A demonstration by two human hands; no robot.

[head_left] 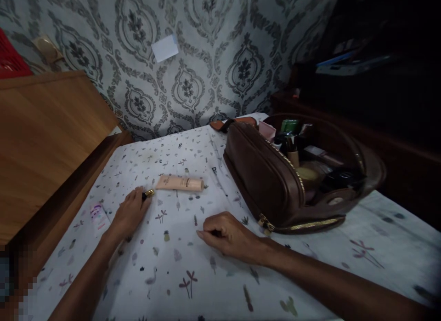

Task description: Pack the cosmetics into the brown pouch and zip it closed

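My left hand (131,210) is low over the patterned cloth, its fingers closed on a small black-and-gold tube (149,193) that looks like a lipstick. Just beyond the fingertips, a beige squeeze tube (181,183) lies flat with its cap to the right. A white-and-purple tube (99,217) lies left of my left wrist. My right hand (227,233) rests on the cloth with its fingers curled into a loose fist, and nothing shows in it. To its right stands a brown makeup bag (265,174), unzipped, with several cosmetics inside.
The white printed cloth (193,284) covers the surface under my hands. A wooden panel (48,141) borders it on the left, and a patterned wall (206,82) rises behind. An orange-brown item (246,122) lies behind the bag. Dark furniture (389,114) stands at right.
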